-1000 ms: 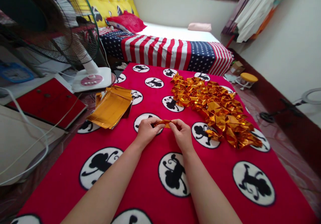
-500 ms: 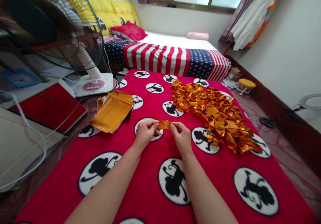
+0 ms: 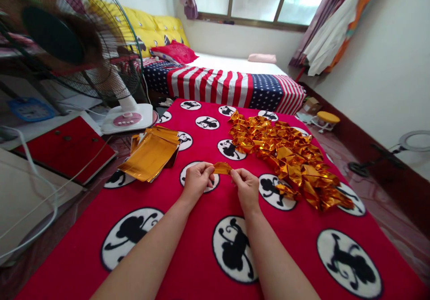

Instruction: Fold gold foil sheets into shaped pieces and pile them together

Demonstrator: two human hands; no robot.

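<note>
Between my two hands is a small folded piece of gold foil paper [image 3: 222, 168], held just above the red cloth. My left hand [image 3: 197, 179] pinches its left end between thumb and fingers. At the right end, my right hand [image 3: 246, 187] grips it the same way. To the left lies a loose stack of flat gold foil sheets [image 3: 151, 152]. A large heap of folded gold foil pieces [image 3: 285, 150] spreads over the cloth on the right, its nearest piece not far from my right hand.
The red cloth [image 3: 181, 264] with monkey prints covers the surface. A standing fan [image 3: 53, 35] is at the left beside a red panel [image 3: 69, 147]. Behind are a bed with a striped, starred cover [image 3: 215, 84], and a yellow stool [image 3: 328, 118] at the right.
My right hand has shifted slightly right, and more of the folded foil shows between my hands, its top edge now arched. The whole view has tilted up a little.
</note>
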